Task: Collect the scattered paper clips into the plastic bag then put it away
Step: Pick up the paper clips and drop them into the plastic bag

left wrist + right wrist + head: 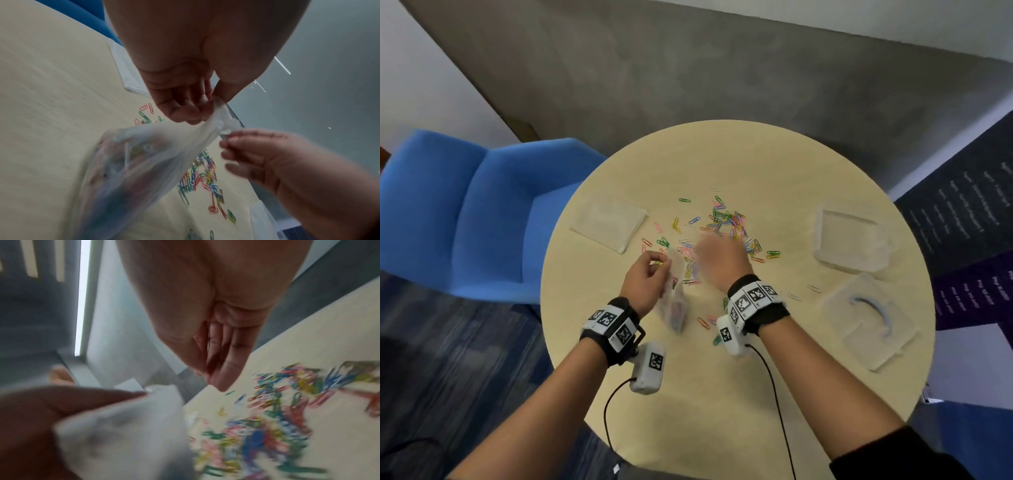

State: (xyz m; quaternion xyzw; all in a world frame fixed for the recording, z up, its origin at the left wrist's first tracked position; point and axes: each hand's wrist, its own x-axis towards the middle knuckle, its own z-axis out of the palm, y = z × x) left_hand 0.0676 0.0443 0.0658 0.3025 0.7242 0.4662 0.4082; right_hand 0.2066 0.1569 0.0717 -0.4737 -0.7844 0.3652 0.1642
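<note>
Colourful paper clips (726, 219) (203, 175) (277, 402) lie scattered in the middle of the round beige table (722, 394). My left hand (649, 274) (207, 105) pinches the top edge of a clear plastic bag (673, 308) (133, 162) (123, 426). The bag hangs down to the table with some clips inside. My right hand (714, 255) (246, 154) (207, 369) is blurred, just right of the bag's mouth and above the clips. Its fingers are bunched against the thumb. Whether they hold any clips is hidden.
A flat clear lid (609, 222) lies at the table's left. A clear box (849, 236) and a clear case holding a bluish curved piece (869, 318) sit at the right. A blue armchair (465, 212) stands beside the table's left edge.
</note>
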